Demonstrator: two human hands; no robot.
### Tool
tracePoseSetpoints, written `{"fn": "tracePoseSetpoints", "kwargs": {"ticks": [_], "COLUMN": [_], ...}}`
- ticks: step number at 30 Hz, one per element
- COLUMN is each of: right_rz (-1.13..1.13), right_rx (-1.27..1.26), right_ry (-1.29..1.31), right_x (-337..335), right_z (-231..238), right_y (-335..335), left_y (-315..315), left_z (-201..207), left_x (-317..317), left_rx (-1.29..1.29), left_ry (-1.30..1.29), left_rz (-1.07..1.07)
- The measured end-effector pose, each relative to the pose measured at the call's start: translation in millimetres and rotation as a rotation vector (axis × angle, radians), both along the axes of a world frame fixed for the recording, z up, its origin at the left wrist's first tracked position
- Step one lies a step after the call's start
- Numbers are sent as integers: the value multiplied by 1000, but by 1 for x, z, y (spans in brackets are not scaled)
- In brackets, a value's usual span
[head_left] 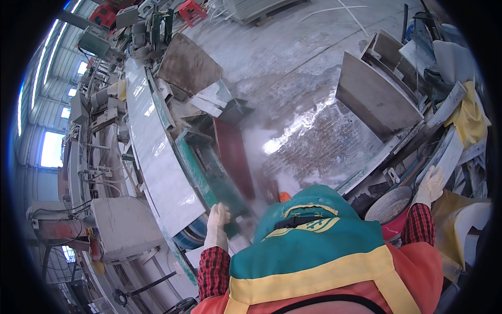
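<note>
Pale slab (pixel 162 162), left of the left hand (pixel 217 226), is laid lengthwise forward and leftward; whether anything is gripped by those curled fingers cannot be told. Beside the right hand (pixel 430 187), slightly spread, a red tub (pixel 396 228) is partly hidden by clothing (pixel 314 256), its grey contents (pixel 389 205) indistinct.

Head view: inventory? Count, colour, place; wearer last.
slab: 1, white, left of centre
machine frame: 1, green, right of slab
panel: 1, dark red, centre
plate: 1, brown, upper centre-left
leaning board: 1, grey-brown, right
tub: 1, red, lower right
stool: 1 clear, red, top
cloth: 1, yellow, far right
windows: several, bright, far left
floor: 1, grey, wet, centre
apron: 1, green-yellow, bottom
left hand: 1, gloved white, by frame
right hand: 1, gloved white, by tub
</note>
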State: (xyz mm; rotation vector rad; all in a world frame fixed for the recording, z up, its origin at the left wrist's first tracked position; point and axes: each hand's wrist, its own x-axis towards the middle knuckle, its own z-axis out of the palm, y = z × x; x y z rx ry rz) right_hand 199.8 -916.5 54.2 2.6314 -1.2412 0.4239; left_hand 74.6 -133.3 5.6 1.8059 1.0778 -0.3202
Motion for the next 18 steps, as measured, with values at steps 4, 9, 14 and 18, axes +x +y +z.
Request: {"fn": "tracePoseSetpoints", "kwargs": {"ticks": [4,9,14,18], "right_rz": [41,17,25,39], "right_rx": [-3,-63,-70,-62], "right_ry": [12,-9,-14,-21], "right_x": [-6,-12,-14,-18], "right_z": [-8,-18,-24,-23], "right_y": [-7,-6,-7,-2], "left_y": [-4,-4,-1,-1], "left_z": [6,9,4,8], "left_x": [2,3,1,2], "left_rx": [-8,-63,-77,-101], "left_ry": [-7,-34,-23,-28], "left_rz": [-11,6,25,21]}}
